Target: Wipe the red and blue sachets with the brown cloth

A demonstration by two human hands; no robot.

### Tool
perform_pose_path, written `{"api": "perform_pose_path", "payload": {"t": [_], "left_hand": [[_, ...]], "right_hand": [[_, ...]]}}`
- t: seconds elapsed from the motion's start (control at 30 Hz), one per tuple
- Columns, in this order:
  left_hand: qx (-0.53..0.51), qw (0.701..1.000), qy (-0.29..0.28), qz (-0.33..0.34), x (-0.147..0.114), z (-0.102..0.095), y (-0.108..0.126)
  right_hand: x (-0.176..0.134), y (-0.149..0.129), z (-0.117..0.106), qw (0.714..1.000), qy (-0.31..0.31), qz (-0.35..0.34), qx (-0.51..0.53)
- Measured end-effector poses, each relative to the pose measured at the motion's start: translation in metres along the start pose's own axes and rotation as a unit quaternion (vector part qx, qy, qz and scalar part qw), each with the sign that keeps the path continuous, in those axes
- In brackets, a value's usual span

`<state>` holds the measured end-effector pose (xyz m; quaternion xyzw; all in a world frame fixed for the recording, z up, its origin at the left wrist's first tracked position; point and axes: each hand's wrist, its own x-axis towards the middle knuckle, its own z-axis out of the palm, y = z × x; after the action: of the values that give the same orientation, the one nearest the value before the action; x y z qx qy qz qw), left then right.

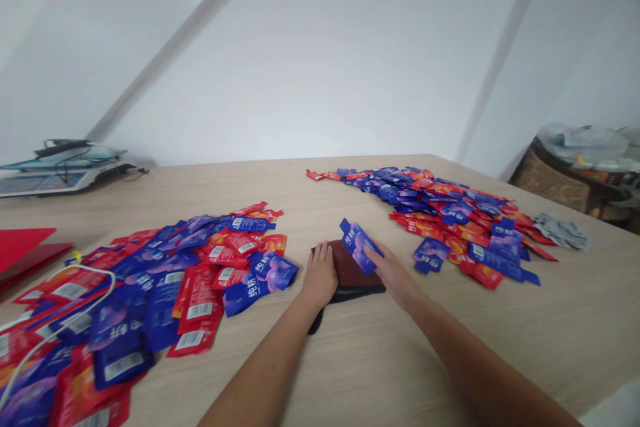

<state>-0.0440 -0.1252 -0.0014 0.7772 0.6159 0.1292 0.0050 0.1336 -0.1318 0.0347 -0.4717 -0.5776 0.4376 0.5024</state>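
Note:
My right hand [390,272] is closed on a blue packet [358,247] with a narrow tab at its top, pinching its lower right edge. The packet is tilted over a dark brown, flat pad-like object [346,267] with a black underside, whose exact kind I cannot tell. On that object's left edge lies my left hand [320,278], fingers lying flat and pointing away; its thumb is not clearly seen. Just left of this hand are blue packets [274,270] at the end of a spread pile.
A large pile of red and blue packets [440,197] lies to the right, with grey gloves [563,232] beside it. Another pile [165,287] covers the left side, crossed by a white cord [65,323]. A red folder-like item [23,250] and a scale [60,177] stand further left.

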Motion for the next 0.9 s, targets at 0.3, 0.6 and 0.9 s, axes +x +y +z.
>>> {"api": "perform_pose_path", "payload": {"t": [0.3, 0.6, 0.9], "left_hand": [[-0.001, 1.0, -0.002, -0.001, 0.001, 0.0, 0.002], [0.016, 1.0, -0.018, 0.0, 0.003, -0.002, 0.002], [0.012, 1.0, -0.013, -0.006, 0.003, -0.006, 0.004]], "right_hand": [[0.015, 0.033, 0.018, 0.851, -0.01, -0.203, -0.484], [-0.007, 0.02, 0.019, 0.808, -0.145, -0.194, -0.538], [-0.055, 0.004, -0.016, 0.818, -0.209, -0.183, -0.504]]}}
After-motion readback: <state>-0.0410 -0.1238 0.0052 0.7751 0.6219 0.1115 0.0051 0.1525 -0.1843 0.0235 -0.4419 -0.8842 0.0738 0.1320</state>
